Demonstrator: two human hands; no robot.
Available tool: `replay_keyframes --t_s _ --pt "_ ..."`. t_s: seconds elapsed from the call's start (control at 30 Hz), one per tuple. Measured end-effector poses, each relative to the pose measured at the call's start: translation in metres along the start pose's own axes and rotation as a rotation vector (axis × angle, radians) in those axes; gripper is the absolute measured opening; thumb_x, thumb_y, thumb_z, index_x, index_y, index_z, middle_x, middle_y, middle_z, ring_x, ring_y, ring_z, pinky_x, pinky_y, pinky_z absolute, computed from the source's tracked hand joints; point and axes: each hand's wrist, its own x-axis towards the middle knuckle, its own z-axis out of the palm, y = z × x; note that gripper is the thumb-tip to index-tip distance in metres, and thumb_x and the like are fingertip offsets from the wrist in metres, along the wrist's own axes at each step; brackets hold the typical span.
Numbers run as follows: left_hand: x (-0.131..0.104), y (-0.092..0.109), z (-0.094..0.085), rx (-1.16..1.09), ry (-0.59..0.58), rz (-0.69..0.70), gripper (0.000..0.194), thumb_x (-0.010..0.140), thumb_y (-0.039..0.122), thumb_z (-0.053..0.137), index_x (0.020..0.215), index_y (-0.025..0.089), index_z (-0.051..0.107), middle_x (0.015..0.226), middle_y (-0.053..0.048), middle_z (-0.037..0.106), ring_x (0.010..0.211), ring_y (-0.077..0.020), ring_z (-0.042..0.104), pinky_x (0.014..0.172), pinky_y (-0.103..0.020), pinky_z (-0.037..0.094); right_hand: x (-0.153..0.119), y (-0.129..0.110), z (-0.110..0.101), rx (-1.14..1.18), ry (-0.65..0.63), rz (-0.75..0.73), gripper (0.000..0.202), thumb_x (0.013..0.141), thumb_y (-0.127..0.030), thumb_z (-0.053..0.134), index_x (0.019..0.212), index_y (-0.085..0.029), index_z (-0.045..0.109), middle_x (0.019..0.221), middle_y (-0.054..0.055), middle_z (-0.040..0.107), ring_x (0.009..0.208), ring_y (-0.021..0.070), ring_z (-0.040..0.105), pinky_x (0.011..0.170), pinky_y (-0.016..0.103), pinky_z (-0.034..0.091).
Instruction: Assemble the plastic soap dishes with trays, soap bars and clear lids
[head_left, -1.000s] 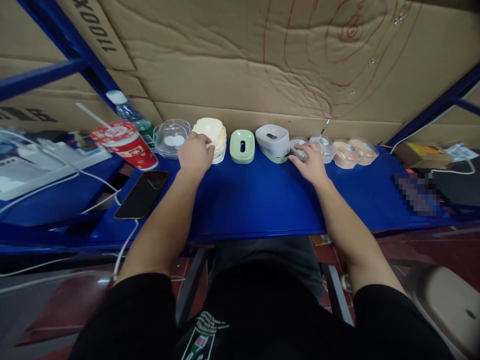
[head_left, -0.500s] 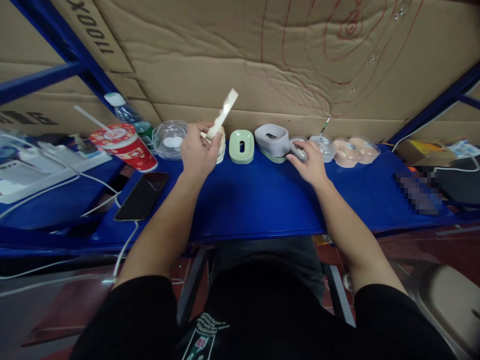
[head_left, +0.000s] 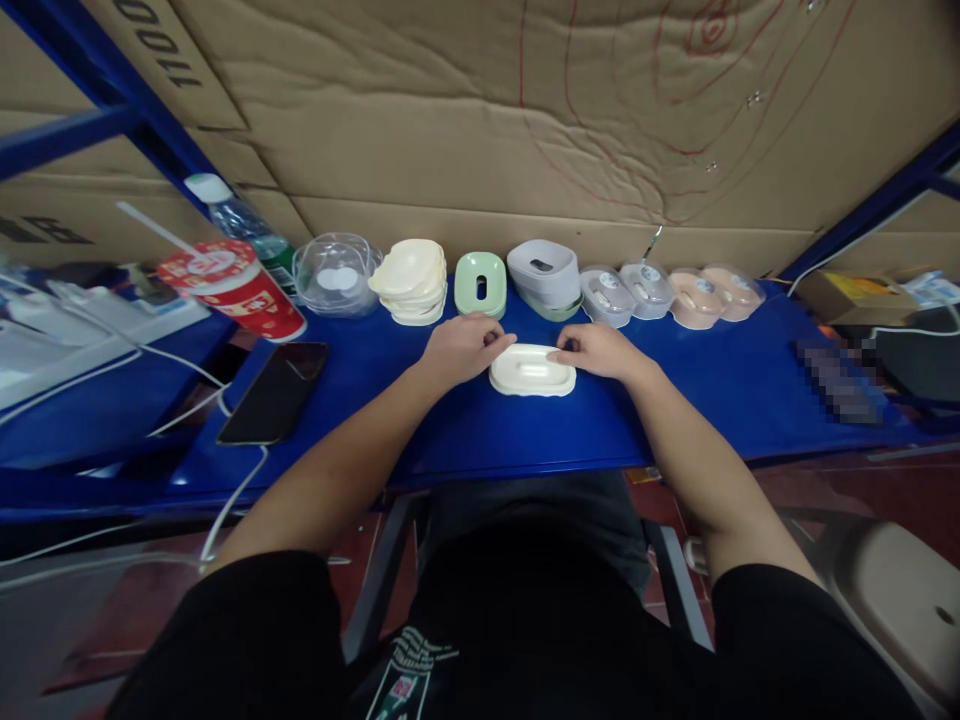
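Note:
A cream oblong plastic tray (head_left: 532,371) with a raised ridge along its middle rests flat, or nearly so, on the blue tabletop. My left hand (head_left: 466,347) has its fingers closed at the tray's upper left edge. At the upper right edge, my right hand (head_left: 596,351) pinches the rim with thumb and curled fingers. Just behind my left hand stands a stack of similar cream trays (head_left: 414,280). Beyond the tray are green slotted plastic pieces (head_left: 481,284) and, to their right, grey slotted pieces (head_left: 543,262) sitting on another green one.
Clear plastic covers (head_left: 337,277) lie left of the cream stack. Grey lidded boxes (head_left: 607,296) and pink lidded boxes (head_left: 696,299) line the right. A phone (head_left: 274,393), a red paper cup (head_left: 238,290) with straw and a bottle (head_left: 244,225) occupy the left. Cardboard (head_left: 420,120) closes the back.
The cream tray, held up on edge in my left hand before, is now down at the table's middle. My right hand has left the grey pieces and come to the tray's right end.

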Motion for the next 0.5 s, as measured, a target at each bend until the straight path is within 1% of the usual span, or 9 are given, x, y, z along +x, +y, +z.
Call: replay_keyframes --t_s 0.07,0.13,0.17,0.23,0.3,0.37,0.43,0.5 --pt "0.001 -0.006 -0.001 0.064 0.085 0.007 0.029 0.1 0.049 0.062 0.102 0.024 0.077 0.11 -0.007 0.076 0.1 -0.0242 0.071 0.087 -0.038 0.056 0.002 0.001 0.001 -0.02 -0.048 0.017 0.035 0.092 -0.051 0.077 0.103 -0.018 0.077 0.081 0.005 0.076 0.072 0.0203 0.067 0.067 0.031 0.039" --pt "0.003 -0.013 -0.001 0.126 0.148 -0.016 0.032 0.099 0.044 0.065 0.12 0.023 0.076 0.127 -0.01 0.072 0.11 -0.0269 0.07 0.095 -0.041 0.058 0.003 0.001 0.003 -0.002 -0.045 0.021 0.036 0.092 -0.049 0.077 0.11 -0.018 0.078 0.083 0.005 0.077 0.074 0.0207 0.069 0.068 0.031 0.04" --pt "0.003 -0.017 -0.002 0.159 0.15 -0.034 0.037 0.097 0.042 0.067 0.129 0.022 0.074 0.133 -0.011 0.07 0.114 -0.0286 0.07 0.097 -0.043 0.058 0.004 0.001 0.004 0.01 -0.039 0.018 0.037 0.092 -0.049 0.076 0.111 -0.018 0.077 0.084 0.006 0.077 0.075 0.0208 0.069 0.069 0.031 0.041" --pt "0.005 -0.025 -0.003 0.219 0.112 -0.073 0.046 0.095 0.038 0.071 0.138 0.021 0.07 0.141 -0.013 0.066 0.117 -0.0315 0.07 0.098 -0.045 0.059 0.004 0.001 0.005 0.033 -0.025 0.012 0.038 0.094 -0.049 0.075 0.114 -0.017 0.077 0.086 0.006 0.078 0.075 0.0209 0.07 0.07 0.031 0.043" --pt "0.008 -0.031 -0.004 0.262 0.052 -0.091 0.048 0.095 0.034 0.071 0.14 0.021 0.069 0.143 -0.014 0.066 0.12 -0.0331 0.07 0.099 -0.045 0.06 0.003 0.001 0.005 0.048 -0.014 0.009 0.039 0.094 -0.048 0.075 0.116 -0.016 0.077 0.087 0.007 0.078 0.076 0.021 0.07 0.071 0.031 0.045" --pt "0.011 -0.036 -0.004 0.287 0.012 -0.085 0.041 0.097 0.031 0.068 0.137 0.02 0.071 0.141 -0.014 0.067 0.125 -0.0333 0.068 0.101 -0.045 0.059 0.003 0.002 0.005 0.059 -0.009 0.009 0.04 0.094 -0.047 0.076 0.118 -0.016 0.077 0.088 0.007 0.079 0.077 0.0213 0.071 0.072 0.032 0.047" --pt "0.014 -0.039 -0.003 0.296 0.01 -0.06 0.033 0.1 0.027 0.063 0.131 0.02 0.074 0.139 -0.013 0.069 0.127 -0.0323 0.068 0.101 -0.045 0.059 0.002 0.002 0.005 0.065 -0.009 0.006 0.04 0.094 -0.047 0.076 0.119 -0.016 0.077 0.088 0.007 0.079 0.077 0.0214 0.072 0.072 0.032 0.048" --pt "0.016 -0.041 -0.003 0.289 0.033 -0.041 0.029 0.101 0.024 0.06 0.125 0.02 0.075 0.136 -0.012 0.071 0.126 -0.0312 0.069 0.101 -0.043 0.059 0.002 0.003 0.004 0.066 -0.01 0.005 0.04 0.094 -0.046 0.076 0.12 -0.016 0.077 0.089 0.007 0.079 0.077 0.0213 0.072 0.072 0.032 0.048"
